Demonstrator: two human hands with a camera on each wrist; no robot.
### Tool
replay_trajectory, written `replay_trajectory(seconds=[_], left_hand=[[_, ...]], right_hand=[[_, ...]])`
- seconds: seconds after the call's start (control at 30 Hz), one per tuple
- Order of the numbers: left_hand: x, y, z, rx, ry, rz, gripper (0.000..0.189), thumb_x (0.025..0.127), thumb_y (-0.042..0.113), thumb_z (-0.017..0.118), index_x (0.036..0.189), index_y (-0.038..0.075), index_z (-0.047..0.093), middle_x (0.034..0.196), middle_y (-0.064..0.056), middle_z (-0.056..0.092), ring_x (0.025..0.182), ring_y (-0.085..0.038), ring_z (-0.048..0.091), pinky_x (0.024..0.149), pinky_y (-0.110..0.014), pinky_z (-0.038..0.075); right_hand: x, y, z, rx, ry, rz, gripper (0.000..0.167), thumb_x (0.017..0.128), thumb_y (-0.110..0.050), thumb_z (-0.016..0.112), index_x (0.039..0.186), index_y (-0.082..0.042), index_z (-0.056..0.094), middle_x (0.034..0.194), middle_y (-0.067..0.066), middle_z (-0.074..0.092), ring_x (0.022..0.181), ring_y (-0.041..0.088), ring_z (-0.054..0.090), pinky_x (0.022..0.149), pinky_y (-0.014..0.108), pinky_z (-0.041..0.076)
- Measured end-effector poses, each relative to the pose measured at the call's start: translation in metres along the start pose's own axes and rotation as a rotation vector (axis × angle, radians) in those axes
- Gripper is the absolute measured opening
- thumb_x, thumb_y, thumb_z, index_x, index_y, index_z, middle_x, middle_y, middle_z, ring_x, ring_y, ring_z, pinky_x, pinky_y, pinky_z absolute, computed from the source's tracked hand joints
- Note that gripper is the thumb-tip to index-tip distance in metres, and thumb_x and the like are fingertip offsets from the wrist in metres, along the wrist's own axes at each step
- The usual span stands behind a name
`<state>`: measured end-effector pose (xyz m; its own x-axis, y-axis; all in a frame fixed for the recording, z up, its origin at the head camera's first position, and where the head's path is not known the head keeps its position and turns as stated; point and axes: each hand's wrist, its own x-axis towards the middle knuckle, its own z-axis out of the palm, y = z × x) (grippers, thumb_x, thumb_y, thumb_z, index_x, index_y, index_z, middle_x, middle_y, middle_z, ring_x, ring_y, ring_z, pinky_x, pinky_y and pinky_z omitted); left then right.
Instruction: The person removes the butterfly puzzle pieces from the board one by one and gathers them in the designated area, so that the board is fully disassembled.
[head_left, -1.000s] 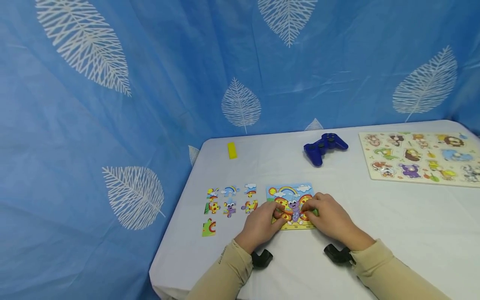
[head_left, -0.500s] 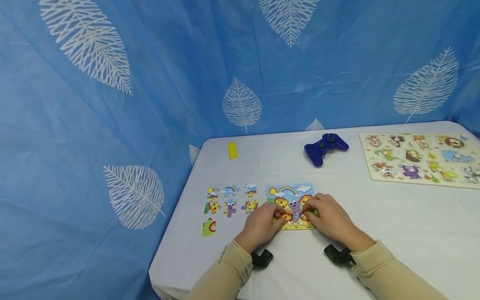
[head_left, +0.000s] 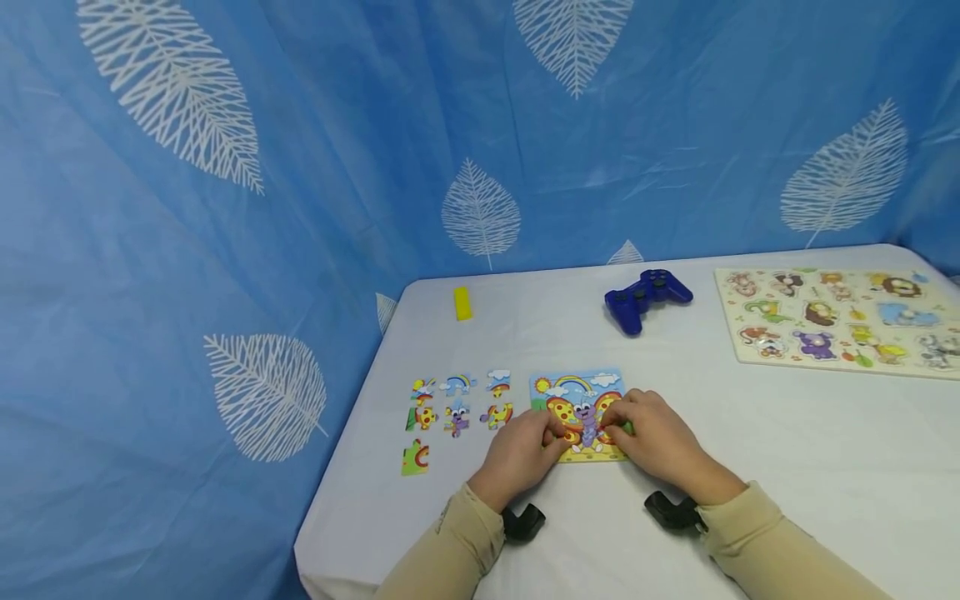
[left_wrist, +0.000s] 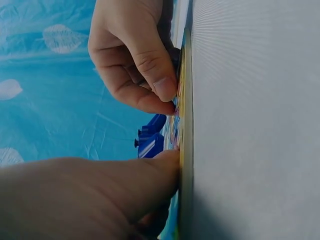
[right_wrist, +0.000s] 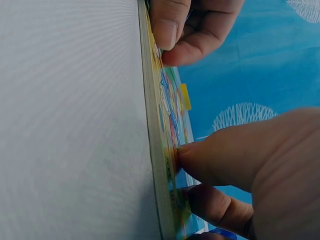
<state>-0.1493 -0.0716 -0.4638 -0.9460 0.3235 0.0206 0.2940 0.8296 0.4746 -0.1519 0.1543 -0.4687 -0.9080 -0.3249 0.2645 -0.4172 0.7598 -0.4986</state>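
Observation:
A butterfly jigsaw puzzle board (head_left: 577, 385) lies on the white table in the head view, with a sun, a rainbow and a purple butterfly on it. At its lower left, my left hand (head_left: 521, 446) has thumb and fingers bent down onto the picture. Opposite, my right hand (head_left: 652, 433) brings its thumb and index fingertips to the right wing. In the right wrist view, my right thumb (right_wrist: 215, 155) touches the board's face. The left wrist view has my left thumb (left_wrist: 155, 172) right at the board's edge. Whether either hand pinches a puzzle piece I cannot tell.
Several loose puzzle pieces (head_left: 457, 419) lie in rows left of the board. Farther back are a yellow block (head_left: 462, 303) and a blue game controller (head_left: 648, 300). A wooden animal peg puzzle (head_left: 832, 321) lies at the right. Blue leaf-print cloth (head_left: 375, 150) hangs behind the table.
Both hands stay at the board in almost the same pose. The head view shifts slightly; the loose pieces and other things keep their places.

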Motion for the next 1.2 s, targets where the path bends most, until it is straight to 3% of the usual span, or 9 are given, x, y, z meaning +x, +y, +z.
replay_trajectory(seconds=[0.3,0.5,0.73,1.2], left_hand=[[-0.0024,-0.0011,0.0032,0.014,-0.003,-0.002,0.013,0.097,0.035,0.073,0.097,0.023,0.068,0.081,0.014,0.055,0.065,0.001,0.046,0.057,-0.019,0.04],[-0.0036,-0.0007,0.0036,0.042,0.014,0.035,0.013,0.099,0.036,0.07,0.101,0.023,0.067,0.091,0.012,0.061,0.072,0.001,0.05,0.063,-0.02,0.043],[-0.0024,-0.0011,0.0036,0.028,0.004,0.011,0.013,0.099,0.035,0.071,0.103,0.022,0.069,0.09,0.012,0.06,0.072,0.001,0.05,0.062,-0.02,0.044],[-0.0034,-0.0001,0.0016,0.059,0.018,0.03,0.014,0.1,0.038,0.068,0.104,0.024,0.067,0.095,0.013,0.061,0.077,0.001,0.053,0.066,-0.02,0.045]], right_hand=[[-0.0009,-0.0017,-0.0004,0.002,-0.013,0.007,0.012,0.087,-0.008,0.078,0.086,-0.02,0.075,0.085,-0.007,0.059,0.084,0.018,0.054,0.073,0.039,0.047],[-0.0013,-0.0014,0.0008,-0.001,-0.008,0.014,0.014,0.085,-0.007,0.079,0.085,-0.021,0.075,0.085,-0.007,0.059,0.084,0.017,0.054,0.073,0.038,0.047],[-0.0001,-0.001,-0.0001,0.0,-0.005,-0.001,0.014,0.086,-0.008,0.08,0.086,-0.021,0.075,0.085,-0.008,0.059,0.084,0.018,0.055,0.073,0.038,0.047],[0.001,0.0,-0.0008,0.011,-0.028,-0.003,0.014,0.087,-0.01,0.08,0.088,-0.023,0.075,0.086,-0.008,0.059,0.086,0.019,0.056,0.075,0.04,0.047]])
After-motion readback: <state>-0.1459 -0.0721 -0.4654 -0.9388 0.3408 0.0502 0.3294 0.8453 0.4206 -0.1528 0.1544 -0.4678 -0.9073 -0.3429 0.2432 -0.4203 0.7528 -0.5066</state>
